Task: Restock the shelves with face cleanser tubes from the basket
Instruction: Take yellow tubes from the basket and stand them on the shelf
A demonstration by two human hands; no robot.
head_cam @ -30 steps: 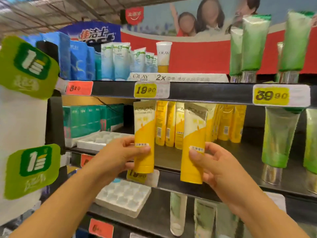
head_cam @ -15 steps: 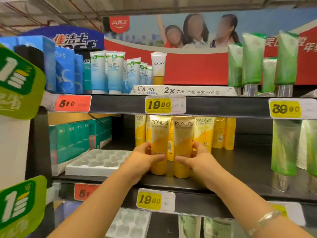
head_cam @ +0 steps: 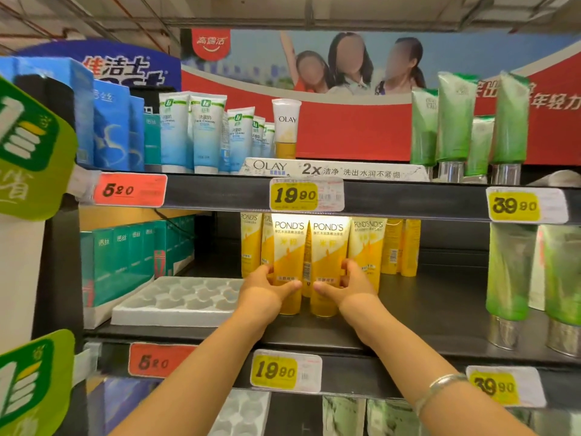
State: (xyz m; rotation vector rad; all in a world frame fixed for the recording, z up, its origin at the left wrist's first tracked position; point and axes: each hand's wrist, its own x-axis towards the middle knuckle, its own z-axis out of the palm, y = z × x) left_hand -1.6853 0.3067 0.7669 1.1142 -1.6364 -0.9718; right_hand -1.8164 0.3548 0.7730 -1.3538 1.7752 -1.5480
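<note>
Two yellow-and-white Pond's cleanser tubes stand side by side, caps down, on the dark middle shelf (head_cam: 424, 309). My left hand (head_cam: 267, 289) grips the left tube (head_cam: 288, 250) near its base, thumb across the front. The right tube (head_cam: 328, 251) is held the same way by my right hand (head_cam: 349, 287). More of the same yellow tubes (head_cam: 367, 243) stand in a row just behind them. The basket is out of view.
A white moulded tray (head_cam: 176, 300) and green boxes (head_cam: 125, 259) sit left on the same shelf. Green tubes (head_cam: 509, 278) stand at the right. The upper shelf holds blue-white tubes (head_cam: 191, 130), an Olay tube (head_cam: 285, 127) and green tubes (head_cam: 456, 121). Price tags line the shelf edges.
Both hands have carried the two tubes from in front of the shelf edge inward and set them upright against the row of yellow tubes.
</note>
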